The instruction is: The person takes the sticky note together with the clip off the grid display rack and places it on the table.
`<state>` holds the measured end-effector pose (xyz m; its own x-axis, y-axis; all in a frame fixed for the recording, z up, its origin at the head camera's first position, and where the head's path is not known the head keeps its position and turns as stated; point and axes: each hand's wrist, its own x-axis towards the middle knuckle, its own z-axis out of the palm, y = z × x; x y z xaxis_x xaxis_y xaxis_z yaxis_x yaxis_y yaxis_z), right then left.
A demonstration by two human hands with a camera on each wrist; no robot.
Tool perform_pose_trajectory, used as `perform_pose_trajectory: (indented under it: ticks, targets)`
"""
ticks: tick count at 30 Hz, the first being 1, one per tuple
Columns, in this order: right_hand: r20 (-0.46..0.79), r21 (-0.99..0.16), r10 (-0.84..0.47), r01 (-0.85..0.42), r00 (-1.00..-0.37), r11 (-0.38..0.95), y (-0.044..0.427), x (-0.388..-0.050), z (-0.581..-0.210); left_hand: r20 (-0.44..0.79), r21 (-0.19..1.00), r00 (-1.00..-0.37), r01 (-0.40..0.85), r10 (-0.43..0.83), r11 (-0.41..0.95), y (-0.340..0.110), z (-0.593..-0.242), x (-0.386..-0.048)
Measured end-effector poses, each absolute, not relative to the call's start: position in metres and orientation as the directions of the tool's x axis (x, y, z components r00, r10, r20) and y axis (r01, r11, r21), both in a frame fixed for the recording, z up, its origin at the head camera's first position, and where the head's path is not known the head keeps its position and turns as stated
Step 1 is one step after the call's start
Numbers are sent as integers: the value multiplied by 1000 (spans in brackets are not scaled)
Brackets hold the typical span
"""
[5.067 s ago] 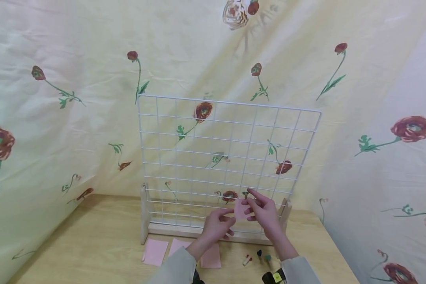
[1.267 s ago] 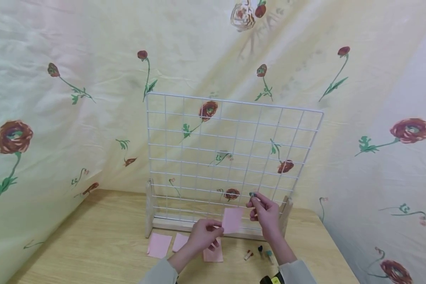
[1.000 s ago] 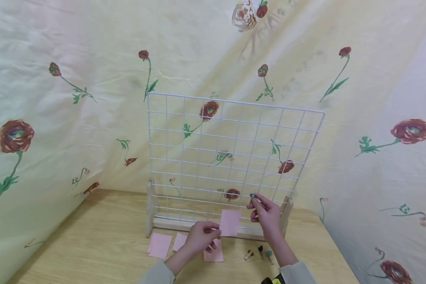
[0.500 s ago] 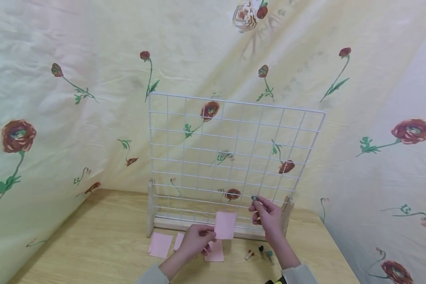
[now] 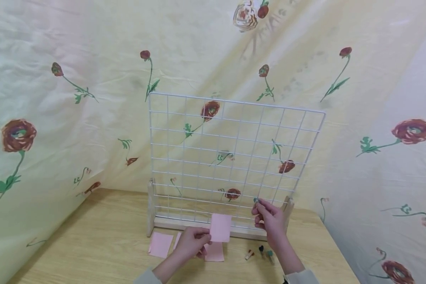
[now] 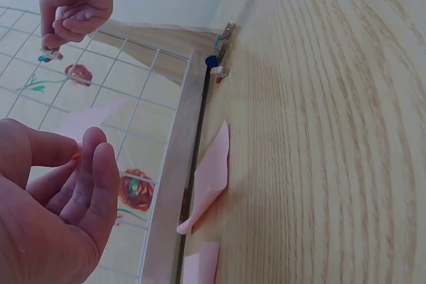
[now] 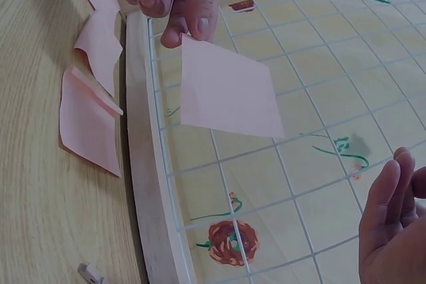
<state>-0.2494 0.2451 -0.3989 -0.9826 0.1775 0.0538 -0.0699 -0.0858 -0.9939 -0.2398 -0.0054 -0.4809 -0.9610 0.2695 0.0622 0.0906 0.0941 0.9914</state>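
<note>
My left hand (image 5: 189, 243) pinches a square pink paper note (image 5: 220, 228) by its left edge between thumb and finger. The note is held up in front of the lower part of a white wire grid (image 7: 293, 194). To the right, my right hand (image 5: 273, 220) pinches a small wooden clothespin (image 6: 52, 54) with a teal top between thumb and index finger. A gap separates the clothespin from the note. The right wrist view shows the note flat and tilted, with its corner under the left thumb.
Wooden feet and a base bar (image 5: 174, 224) support the grid on the table. More pink notes (image 5: 160, 244) lie in front, one partly behind the left hand. Right of them are small clothespins with red (image 5: 249, 255), dark (image 5: 261, 251) and teal (image 5: 269, 255) tops. Flowered cloth hangs behind.
Five seconds ago both hands were together at the note, the clothespin beside it. Since then the left hand has drawn the note left and down; the right hand has shifted slightly right and down.
</note>
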Motion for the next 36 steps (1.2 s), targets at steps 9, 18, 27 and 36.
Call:
perform_pose_trajectory:
  ticks: [9, 18, 27, 36]
  targets:
    - [11, -996, 178, -26, -984, -83, 245, -241, -404, 96, 984, -954, 134, 284, 116, -12, -481, -237]
    - [4, -994, 176, -23, -984, -109, 244, -238, -409, 91, 985, -955, 127, 283, 113, -18, -485, -234]
    - [-39, -995, 186, 22, -982, -96, 243, -236, -415, 96, 986, -954, 129, 283, 102, -21, -484, -229]
    - [-45, -992, 196, 21, -979, -122, 240, -233, -424, 94, 985, -950, 132, 297, 110, -21, -483, -226]
